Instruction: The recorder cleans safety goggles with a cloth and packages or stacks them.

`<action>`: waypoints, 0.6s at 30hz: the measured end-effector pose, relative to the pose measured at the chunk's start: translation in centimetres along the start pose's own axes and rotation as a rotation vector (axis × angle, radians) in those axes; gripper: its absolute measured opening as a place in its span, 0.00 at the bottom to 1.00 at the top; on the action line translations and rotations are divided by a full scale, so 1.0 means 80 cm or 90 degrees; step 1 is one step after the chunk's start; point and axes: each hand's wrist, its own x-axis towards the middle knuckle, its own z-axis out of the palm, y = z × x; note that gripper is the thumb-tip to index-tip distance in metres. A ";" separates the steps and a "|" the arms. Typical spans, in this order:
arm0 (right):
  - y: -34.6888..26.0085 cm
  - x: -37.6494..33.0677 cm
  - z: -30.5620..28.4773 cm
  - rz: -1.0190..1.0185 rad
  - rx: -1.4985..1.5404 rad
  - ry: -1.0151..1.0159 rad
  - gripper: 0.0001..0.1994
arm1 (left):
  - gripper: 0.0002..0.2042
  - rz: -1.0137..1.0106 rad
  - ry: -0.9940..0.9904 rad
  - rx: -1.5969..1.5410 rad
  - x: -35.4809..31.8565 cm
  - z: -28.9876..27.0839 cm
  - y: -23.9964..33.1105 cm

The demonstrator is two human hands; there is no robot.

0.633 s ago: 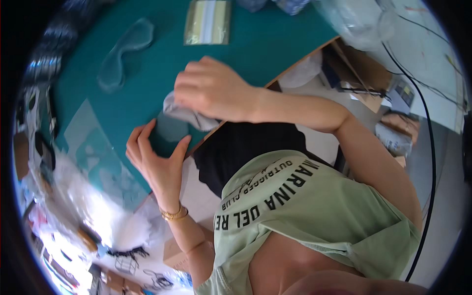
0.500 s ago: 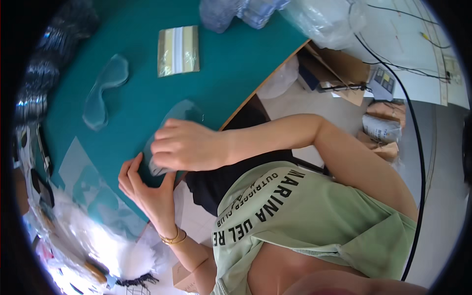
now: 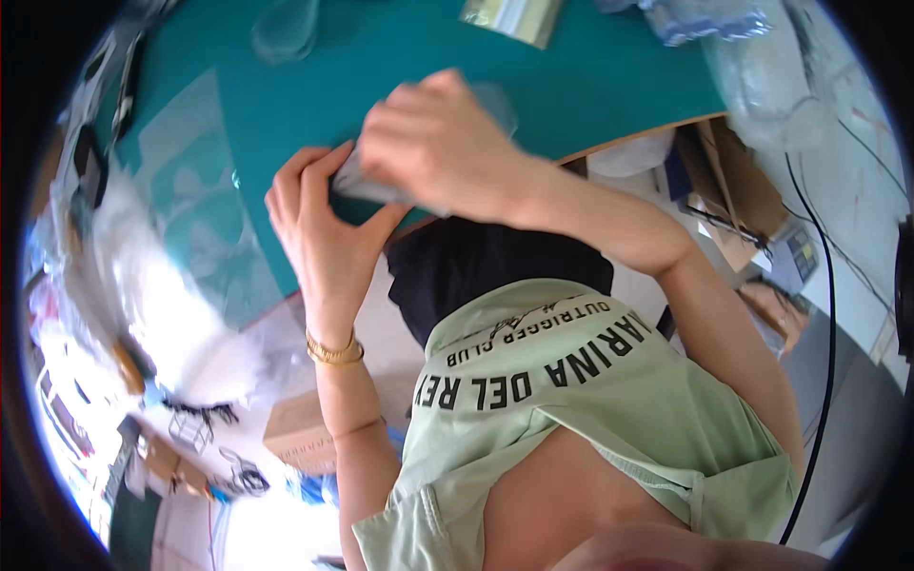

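Observation:
At the near edge of the green table, a clear, thin plastic piece [image 3: 495, 107] lies under my right hand [image 3: 433, 143]. The right fingers are curled over it, closed and a little smeared by motion. My left hand [image 3: 319, 214] wears gold bracelets. Its fingers and thumb are spread around the piece's near-left end; whether the tips touch the piece is hard to tell. A similar clear piece with rounded lobes [image 3: 286, 33] lies farther off, partly cut by the view's edge. Left of my left hand is a transparent sheet with curved shapes [image 3: 195, 205].
The green tabletop [image 3: 381, 57] ends in a wooden edge. A yellowish flat packet [image 3: 514, 17] lies at the far side. Clear plastic bags [image 3: 766, 76] hang at right, beside cardboard [image 3: 733, 181]. Crumpled clear plastic [image 3: 190, 333] fills the left; a cardboard box [image 3: 300, 433] stands below.
The view has turned and shifted, so the table sits higher in the picture. My right fist stays over the clear piece, with my left hand still spread beside it.

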 end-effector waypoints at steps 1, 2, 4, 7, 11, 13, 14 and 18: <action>0.012 -0.006 -0.006 0.024 -0.004 0.019 0.07 | 0.31 -0.008 -0.001 0.000 -0.002 0.003 -0.001; 0.023 -0.012 -0.015 0.047 -0.011 0.039 0.07 | 0.31 -0.014 0.000 -0.002 -0.003 0.004 -0.003; 0.043 -0.032 -0.048 0.097 -0.069 0.002 0.08 | 0.32 -0.034 -0.007 -0.003 -0.004 0.000 -0.003; 0.055 -0.069 -0.073 0.078 -0.048 -0.025 0.08 | 0.32 -0.015 0.002 0.008 -0.003 -0.001 -0.007; 0.039 -0.055 -0.058 0.028 0.020 0.002 0.08 | 0.32 -0.010 -0.001 0.024 0.003 -0.003 -0.005; 0.037 -0.041 -0.054 0.054 -0.010 -0.003 0.07 | 0.32 -0.007 0.005 0.016 0.002 -0.007 -0.002; 0.034 -0.032 -0.050 0.057 -0.016 -0.001 0.07 | 0.32 -0.015 0.016 0.037 0.000 -0.008 -0.004; 0.042 -0.043 -0.064 0.157 -0.073 0.047 0.07 | 0.31 0.058 0.024 0.014 -0.001 -0.009 -0.006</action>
